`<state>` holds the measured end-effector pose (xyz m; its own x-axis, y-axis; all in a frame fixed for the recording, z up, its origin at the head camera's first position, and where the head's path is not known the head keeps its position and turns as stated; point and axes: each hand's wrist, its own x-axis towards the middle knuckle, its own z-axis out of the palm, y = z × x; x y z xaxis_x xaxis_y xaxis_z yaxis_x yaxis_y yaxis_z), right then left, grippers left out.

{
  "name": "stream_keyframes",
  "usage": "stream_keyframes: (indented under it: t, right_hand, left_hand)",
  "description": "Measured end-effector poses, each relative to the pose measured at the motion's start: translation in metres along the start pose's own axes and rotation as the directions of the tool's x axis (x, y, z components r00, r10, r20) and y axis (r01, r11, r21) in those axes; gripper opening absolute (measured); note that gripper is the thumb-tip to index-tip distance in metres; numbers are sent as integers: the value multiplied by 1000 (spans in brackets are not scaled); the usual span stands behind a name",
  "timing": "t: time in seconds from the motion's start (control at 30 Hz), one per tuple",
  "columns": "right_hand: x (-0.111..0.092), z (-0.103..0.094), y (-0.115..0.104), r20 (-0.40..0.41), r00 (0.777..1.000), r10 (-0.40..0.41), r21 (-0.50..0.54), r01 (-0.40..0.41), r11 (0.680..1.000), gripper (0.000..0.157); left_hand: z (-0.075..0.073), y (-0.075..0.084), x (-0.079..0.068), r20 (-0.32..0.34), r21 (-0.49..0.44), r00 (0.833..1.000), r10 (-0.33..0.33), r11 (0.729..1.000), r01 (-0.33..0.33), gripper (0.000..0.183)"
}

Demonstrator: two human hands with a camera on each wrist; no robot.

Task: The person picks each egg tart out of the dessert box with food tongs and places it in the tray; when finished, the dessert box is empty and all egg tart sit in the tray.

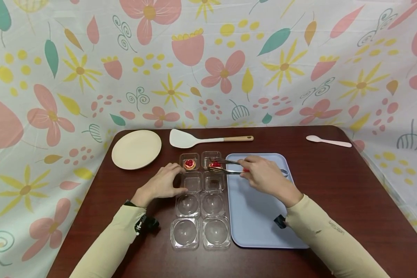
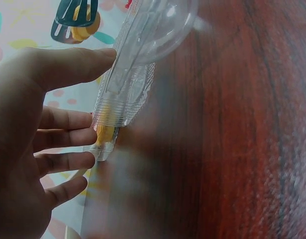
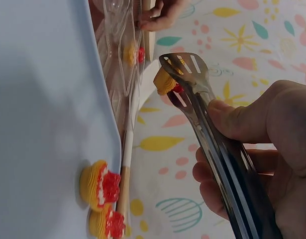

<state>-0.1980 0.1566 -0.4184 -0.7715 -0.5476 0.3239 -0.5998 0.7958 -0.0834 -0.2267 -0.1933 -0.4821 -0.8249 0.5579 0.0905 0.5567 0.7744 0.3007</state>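
My right hand (image 1: 265, 175) grips a pair of metal tongs (image 3: 220, 149) with slotted ends. Between those ends sits a small yellow tart (image 3: 165, 82) with a red topping, held over the back right clear plastic box (image 1: 206, 155). A similar tart (image 1: 189, 164) lies in the back left box (image 1: 182, 157). My left hand (image 1: 161, 182) is at the left side of the boxes, fingers loosely extended, with the fingertips at their edge; whether they touch it I cannot tell. In the right wrist view, two more tarts (image 3: 99, 185) sit on the blue tray (image 3: 38, 99).
The blue tray lies right of the boxes, whose domed lids (image 1: 185, 233) spread toward me. Behind them lies a white spatula (image 1: 184, 139) with a wooden handle. A cream plate (image 1: 136, 150) is at the back left, a pale pink spoon (image 1: 328, 141) at the back right.
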Motion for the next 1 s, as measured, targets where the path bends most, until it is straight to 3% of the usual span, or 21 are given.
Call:
stream_keyframes:
  t: [0.53,1.0]
  right_hand:
    - [-36,-5,23,-13,995,104,32,-103,994,44]
    - [-66,-12,31,-6,985,173,-4,-173,985,41]
  left_hand:
    - [1,0,-1,-11,-22,1000,-7,1000,7,62]
    - [1,1,-2,-3,-24,1000,-15,1000,15,63]
